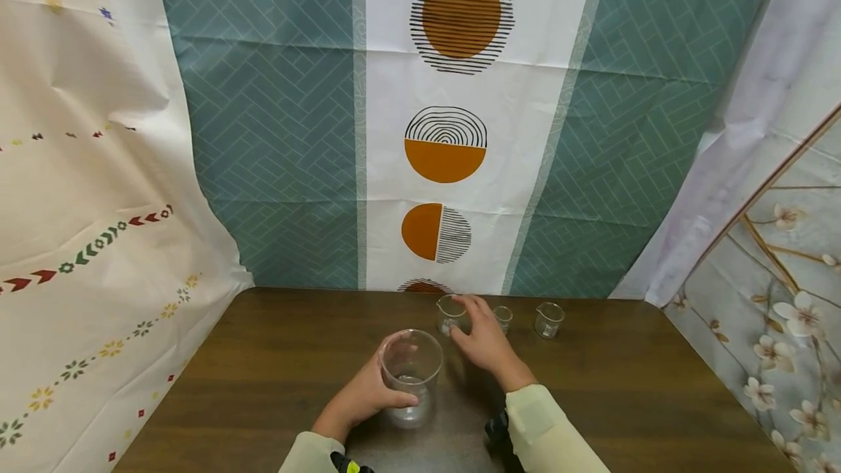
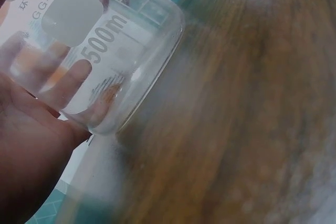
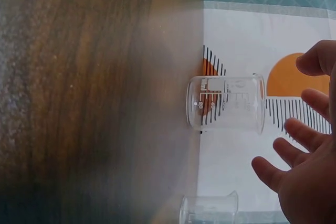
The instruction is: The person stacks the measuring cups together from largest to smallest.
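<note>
A large glass beaker marked 500 ml [image 1: 410,378] [image 2: 105,51] is in my left hand [image 1: 371,389] [image 2: 31,150], whose fingers and thumb curl round its wall. Inside or behind its lower part, something glassy shows; I cannot tell which. My right hand [image 1: 485,338] [image 3: 304,145] hovers with spread fingers beside the rim of a smaller glass beaker [image 1: 450,318] [image 3: 226,103], which stands upright on the table. The right wrist view shows a gap between fingers and glass.
Two more small beakers stand at the table's back, one [image 1: 503,318] just right of my right hand and another [image 1: 548,320] farther right. Patterned cloths [image 1: 263,130] hang behind the brown wooden table [image 1: 624,385] and at both sides.
</note>
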`<state>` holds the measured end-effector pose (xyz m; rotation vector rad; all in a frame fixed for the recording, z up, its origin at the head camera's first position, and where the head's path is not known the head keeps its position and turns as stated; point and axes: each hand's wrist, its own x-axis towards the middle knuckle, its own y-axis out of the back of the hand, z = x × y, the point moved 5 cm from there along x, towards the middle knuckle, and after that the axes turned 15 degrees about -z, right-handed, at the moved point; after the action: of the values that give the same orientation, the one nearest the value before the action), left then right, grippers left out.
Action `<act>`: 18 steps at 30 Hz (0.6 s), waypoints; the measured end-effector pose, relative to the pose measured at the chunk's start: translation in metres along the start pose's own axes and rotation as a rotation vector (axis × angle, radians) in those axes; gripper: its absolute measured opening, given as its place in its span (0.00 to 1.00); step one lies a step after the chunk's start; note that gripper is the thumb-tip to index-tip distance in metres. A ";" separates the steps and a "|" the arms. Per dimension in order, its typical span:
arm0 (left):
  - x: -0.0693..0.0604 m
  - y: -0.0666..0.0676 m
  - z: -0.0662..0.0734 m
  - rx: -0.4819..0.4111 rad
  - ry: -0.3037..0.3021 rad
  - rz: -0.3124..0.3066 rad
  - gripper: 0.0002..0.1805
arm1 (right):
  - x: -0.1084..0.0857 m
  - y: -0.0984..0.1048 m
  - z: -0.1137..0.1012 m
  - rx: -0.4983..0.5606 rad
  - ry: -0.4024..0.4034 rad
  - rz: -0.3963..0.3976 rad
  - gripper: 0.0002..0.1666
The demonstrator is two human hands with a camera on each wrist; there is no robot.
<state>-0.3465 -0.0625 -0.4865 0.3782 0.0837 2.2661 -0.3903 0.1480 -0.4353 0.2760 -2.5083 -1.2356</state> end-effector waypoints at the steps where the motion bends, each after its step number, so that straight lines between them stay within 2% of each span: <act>1: 0.000 0.000 0.000 -0.001 -0.002 -0.002 0.54 | 0.000 0.000 0.001 -0.002 0.002 -0.001 0.32; 10: 0.002 0.001 0.000 -0.009 0.046 -0.001 0.54 | 0.005 0.000 0.003 0.004 -0.028 -0.004 0.31; 18: 0.003 0.000 -0.002 -0.015 0.054 0.004 0.54 | 0.006 0.001 0.001 -0.005 -0.024 -0.001 0.31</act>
<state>-0.3490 -0.0606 -0.4881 0.3102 0.0938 2.2803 -0.3962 0.1473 -0.4337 0.2634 -2.5255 -1.2525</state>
